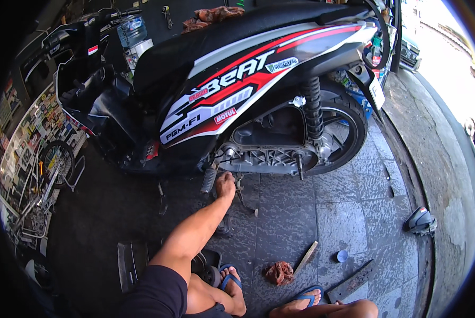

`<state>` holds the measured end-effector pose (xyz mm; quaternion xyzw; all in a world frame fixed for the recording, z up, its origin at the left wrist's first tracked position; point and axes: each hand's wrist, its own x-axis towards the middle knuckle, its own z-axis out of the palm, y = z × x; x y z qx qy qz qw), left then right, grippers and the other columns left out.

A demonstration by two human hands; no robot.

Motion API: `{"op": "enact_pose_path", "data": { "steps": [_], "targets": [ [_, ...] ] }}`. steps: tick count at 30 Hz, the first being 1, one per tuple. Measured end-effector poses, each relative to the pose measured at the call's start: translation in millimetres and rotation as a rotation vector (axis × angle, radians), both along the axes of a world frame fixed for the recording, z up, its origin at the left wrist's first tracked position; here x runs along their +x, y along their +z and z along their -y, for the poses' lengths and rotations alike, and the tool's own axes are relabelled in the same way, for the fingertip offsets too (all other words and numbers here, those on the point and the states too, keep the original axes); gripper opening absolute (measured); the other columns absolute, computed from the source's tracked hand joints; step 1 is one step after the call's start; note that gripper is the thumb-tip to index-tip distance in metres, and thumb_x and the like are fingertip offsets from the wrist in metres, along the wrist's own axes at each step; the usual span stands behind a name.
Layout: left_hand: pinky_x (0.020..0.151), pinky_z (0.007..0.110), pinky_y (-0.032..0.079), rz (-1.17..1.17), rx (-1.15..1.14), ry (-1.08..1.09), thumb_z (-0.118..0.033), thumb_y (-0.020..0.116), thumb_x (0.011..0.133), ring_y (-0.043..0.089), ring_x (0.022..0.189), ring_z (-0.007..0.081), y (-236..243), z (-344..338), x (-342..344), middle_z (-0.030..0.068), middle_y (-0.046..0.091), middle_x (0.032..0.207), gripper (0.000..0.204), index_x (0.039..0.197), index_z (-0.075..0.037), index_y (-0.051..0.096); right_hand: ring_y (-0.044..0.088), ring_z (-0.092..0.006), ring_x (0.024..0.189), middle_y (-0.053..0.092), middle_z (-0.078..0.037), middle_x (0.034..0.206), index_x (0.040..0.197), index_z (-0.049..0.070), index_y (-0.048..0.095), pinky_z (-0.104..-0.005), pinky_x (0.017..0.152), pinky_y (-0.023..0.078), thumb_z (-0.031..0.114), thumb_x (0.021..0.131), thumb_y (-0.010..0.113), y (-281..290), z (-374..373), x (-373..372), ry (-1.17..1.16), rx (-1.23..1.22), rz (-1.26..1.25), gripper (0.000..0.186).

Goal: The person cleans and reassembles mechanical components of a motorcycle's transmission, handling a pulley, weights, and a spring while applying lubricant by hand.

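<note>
A black, white and red scooter (205,95) stands side-on before me. The cover is off its transmission case (269,132), and a bare shaft (300,165) sticks out at the rear end. My left arm reaches up to the case's lower front edge. There my left hand (226,185) has its fingers curled beside the footpeg (209,179) and the stand (243,196). What lies inside those fingers is hidden. My right hand does not show clearly enough to make out; only my right knee (362,308) appears at the bottom.
Near my sandalled feet lie a reddish rag (280,273), a wooden stick (306,257), a small blue-grey cup or cap (342,256) and a dark flat bar (349,281). A dark tray (132,265) is at left. A black part (421,221) sits by the kerb.
</note>
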<state>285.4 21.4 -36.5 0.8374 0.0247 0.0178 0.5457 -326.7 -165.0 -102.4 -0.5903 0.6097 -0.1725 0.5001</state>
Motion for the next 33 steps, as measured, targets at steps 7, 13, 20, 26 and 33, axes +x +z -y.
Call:
{"op": "enact_pose_path", "data": {
  "steps": [7,13,20,26,33],
  "targets": [
    [0.066,0.036,0.050,-0.102,-0.514,0.128,-0.030,0.051,0.101,0.062,0.066,0.0176,-22.2,-16.4,9.9,0.0071,0.066,0.077,0.038,0.072,-0.005,0.057,0.058,-0.0202,0.096,0.063,-0.013,0.111,0.121,0.000,0.061,-0.0335,0.080,0.048,0.027,0.100,0.061,2.9,-0.7,-0.9,-0.033,0.027,-0.006,0.034],
    [0.072,0.044,0.053,-0.357,-0.036,-0.536,-0.052,0.050,0.100,0.070,0.079,0.0328,-42.9,24.2,-105.2,0.0161,0.071,0.077,0.058,0.081,-0.001,0.068,0.058,-0.0190,0.093,0.064,-0.012,0.107,0.118,0.000,0.062,-0.0331,0.078,0.048,0.027,0.101,0.060,23.4,11.3,-2.5,-0.103,-0.011,-0.024,0.032],
    [0.086,0.050,0.051,-0.499,0.396,-0.972,-0.047,0.062,0.091,0.071,0.082,0.0348,-25.4,1.0,-191.5,0.0157,0.073,0.079,0.055,0.125,-0.004,0.065,0.058,-0.0176,0.089,0.065,-0.011,0.102,0.114,0.000,0.065,-0.0325,0.076,0.047,0.028,0.101,0.059,126.9,48.5,22.1,-0.158,-0.101,0.027,0.031],
    [0.084,0.043,0.052,-0.041,0.517,-0.718,-0.048,0.061,0.093,0.072,0.088,0.0336,-55.0,-67.7,-233.0,0.0150,0.074,0.082,0.045,0.091,-0.004,0.075,0.049,-0.0170,0.062,0.056,-0.005,0.073,0.083,0.002,0.061,-0.0332,0.057,0.039,0.021,0.097,0.059,368.5,23.7,117.1,0.570,-0.423,0.316,0.023],
    [0.073,0.037,0.054,-0.587,0.363,-0.657,-0.039,0.059,0.096,0.071,0.079,0.0227,-13.1,-128.9,-277.9,0.0145,0.073,0.087,0.037,0.095,-0.005,0.074,0.059,-0.0279,0.056,0.059,-0.012,0.072,0.081,0.002,0.062,-0.0385,0.051,0.047,0.013,0.089,0.060,441.2,-43.3,199.3,1.397,-0.495,0.942,0.014]
  ]
}}
